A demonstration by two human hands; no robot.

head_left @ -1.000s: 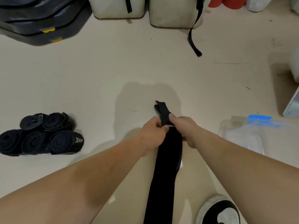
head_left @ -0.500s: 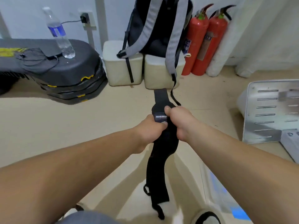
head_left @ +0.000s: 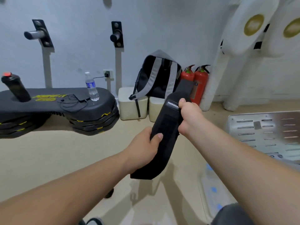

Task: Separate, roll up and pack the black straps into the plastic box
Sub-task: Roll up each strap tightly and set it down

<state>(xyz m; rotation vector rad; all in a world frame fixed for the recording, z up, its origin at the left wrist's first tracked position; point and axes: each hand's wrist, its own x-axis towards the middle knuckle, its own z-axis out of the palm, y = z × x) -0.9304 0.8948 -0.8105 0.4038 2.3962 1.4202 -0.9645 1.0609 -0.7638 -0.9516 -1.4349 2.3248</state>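
My left hand [head_left: 144, 148] grips the lower half of the black strap [head_left: 167, 125], with the thumb lying across its front face and the fingers wrapped round behind. My right hand [head_left: 190, 116] is closed on the strap's right edge higher up, the thumb just beside the white label [head_left: 172, 105] printed with letters. Between the two hands the strap is held up off the floor and slants from lower left to upper right. Its cut lower end hangs free under my left wrist. Its narrower upper end sticks up past my right hand.

The plastic box [head_left: 211, 181] lies on the floor at lower right under my right forearm. It is blurred, clear with blue spots, and I cannot tell what is in it.

Beyond the strap, a grey-strapped backpack [head_left: 155, 75] sits on two pale blocks [head_left: 132, 104] against the wall, with two red fire extinguishers [head_left: 201, 82] just beside it. To the left is a stack of black boards [head_left: 90, 117]. On it stand a water bottle [head_left: 91, 89] and a black bottle with a red cap [head_left: 15, 88]. A slotted metal plate [head_left: 266, 132] lies at right.
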